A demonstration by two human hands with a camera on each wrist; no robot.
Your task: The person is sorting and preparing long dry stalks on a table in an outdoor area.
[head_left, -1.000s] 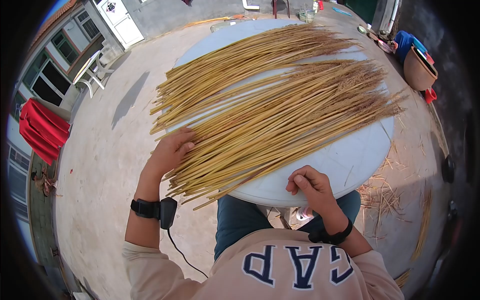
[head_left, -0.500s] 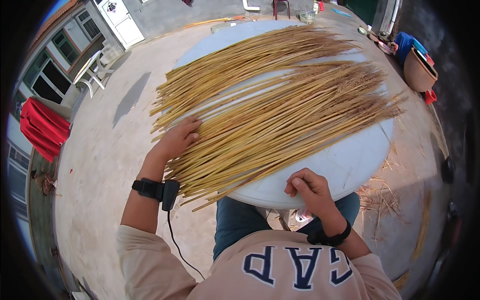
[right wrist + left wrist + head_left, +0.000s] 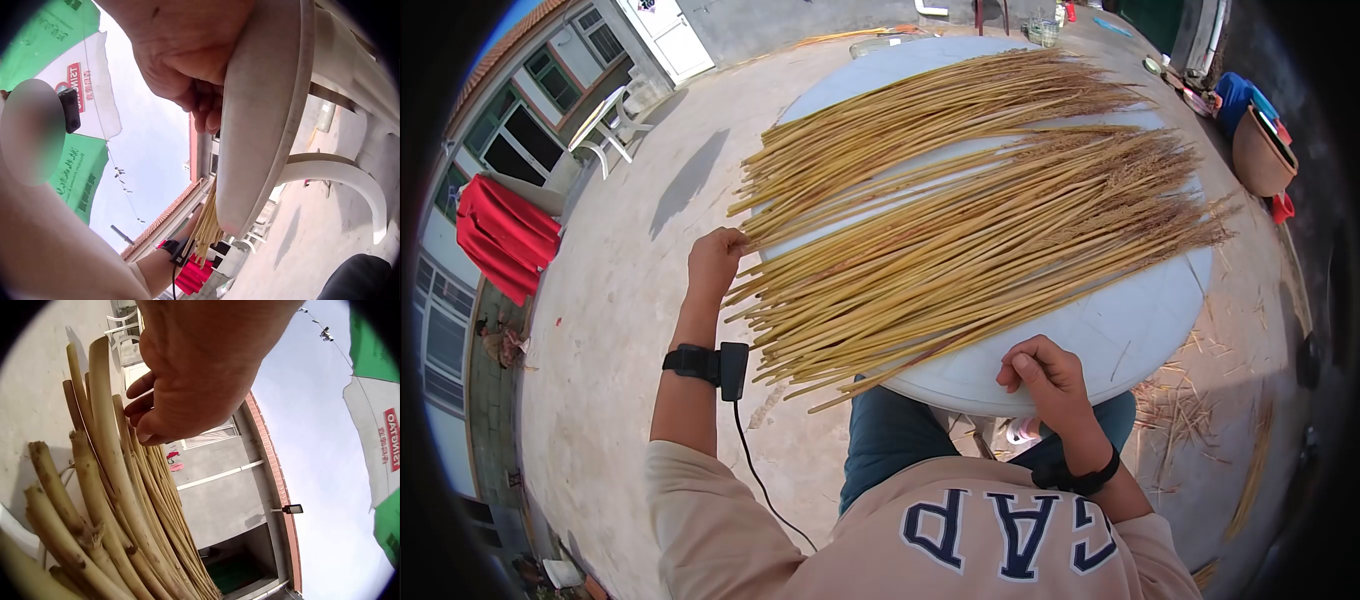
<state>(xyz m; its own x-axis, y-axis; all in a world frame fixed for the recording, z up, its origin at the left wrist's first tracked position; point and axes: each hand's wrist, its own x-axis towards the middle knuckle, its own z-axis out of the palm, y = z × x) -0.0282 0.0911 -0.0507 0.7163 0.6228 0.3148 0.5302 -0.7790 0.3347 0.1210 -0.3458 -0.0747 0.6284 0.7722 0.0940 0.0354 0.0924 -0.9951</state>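
Two spread bunches of stalks (image 3: 960,250) across one tabletop (image 3: 1100,325), two hands at its edges

Two broad bunches lie side by side on the single white, rounded tabletop: one far bunch (image 3: 930,125) and one near bunch (image 3: 880,300). The stalks in each overlap too much to count singly. A few strays cross the pale gap between the bunches. Both point their brushy seed heads (image 3: 1150,165) right and their cut ends left.

There are two hands. The left hand (image 3: 716,262) is just off the tabletop's left edge at the cut ends, its fingers bent close beside them; whether it pinches any stalk cannot be told. The right hand (image 3: 1045,375) is by the near edge, fingers loosely curled, holding nothing, apart from the stalks.

Cut ends overhang the left edge; the near bunch's seed heads poke past the right one. The widest bare tabletop is a crescent along the near right edge, between the near bunch and the right hand. The gap between the bunches is narrow and tapers toward the right. Left of the tabletop, pale ground (image 3: 620,300) runs broad and open as far as one red cloth (image 3: 505,235). On the right stands one brown pot (image 3: 1262,155), well apart.
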